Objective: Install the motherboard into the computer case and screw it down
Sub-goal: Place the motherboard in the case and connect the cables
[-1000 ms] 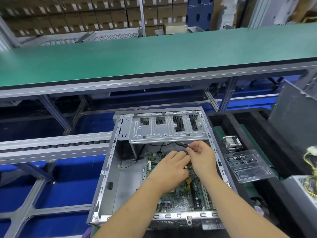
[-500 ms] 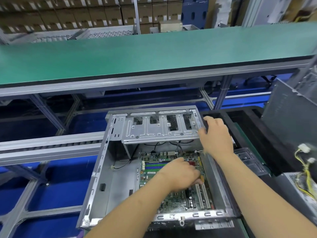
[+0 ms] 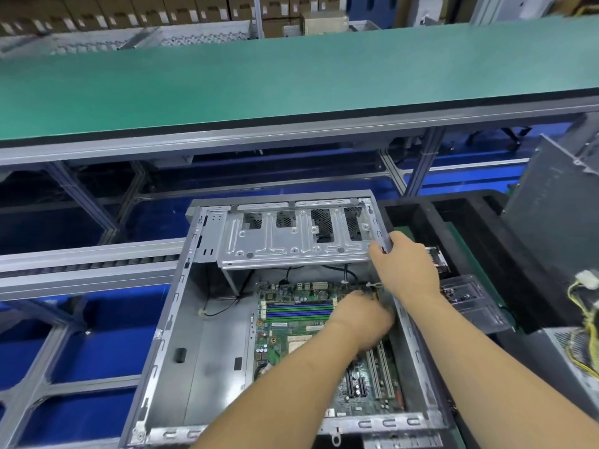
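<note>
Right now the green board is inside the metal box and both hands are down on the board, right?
Not quite. In the head view only the left hand is on the motherboard; the right hand grips the computer case edge by the drive cage.

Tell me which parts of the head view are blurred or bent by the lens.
Head view: the left hand over the motherboard is motion-blurred; the right hand on the computer case is sharper; the wide lens curves the green bench; lighting is even.

Bench: long green-topped workbench [image 3: 291, 72] on grey aluminium legs.
Floor: blue [image 3: 97, 358].
Far wall: stacked cardboard boxes [image 3: 129, 11].
</note>
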Demonstrator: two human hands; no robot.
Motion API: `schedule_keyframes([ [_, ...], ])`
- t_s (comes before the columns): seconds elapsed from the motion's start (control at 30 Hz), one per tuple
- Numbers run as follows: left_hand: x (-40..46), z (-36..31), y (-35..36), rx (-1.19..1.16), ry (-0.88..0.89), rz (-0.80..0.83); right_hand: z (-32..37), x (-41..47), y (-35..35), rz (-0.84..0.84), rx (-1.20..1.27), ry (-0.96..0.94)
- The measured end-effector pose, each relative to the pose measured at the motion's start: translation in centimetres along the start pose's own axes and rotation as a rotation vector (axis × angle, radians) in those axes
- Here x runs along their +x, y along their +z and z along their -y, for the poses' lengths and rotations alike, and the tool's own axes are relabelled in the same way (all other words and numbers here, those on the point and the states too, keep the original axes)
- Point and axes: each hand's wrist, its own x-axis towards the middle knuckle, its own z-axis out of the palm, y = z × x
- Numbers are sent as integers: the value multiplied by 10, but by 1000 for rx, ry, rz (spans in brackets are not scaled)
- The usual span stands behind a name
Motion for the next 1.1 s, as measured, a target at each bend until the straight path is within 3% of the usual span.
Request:
schedule_keyframes([
  [0.13,4,9,6,13,31,40,0,0,0,-11,-4,-1],
  [0.33,-7,43,17,-347,-408,-97,1,0,0,-35,-76,18],
  [0.63,-6,46,40,-830,-475,-272,2,-2,1,-55,-69,7],
  [0.87,-9,45,43,-681,-463,-300,1,-2,0,-63,-67,17],
  [1.1,-13,44,40,-462,-322,-283,1,-1,1,-57,-87,16],
])
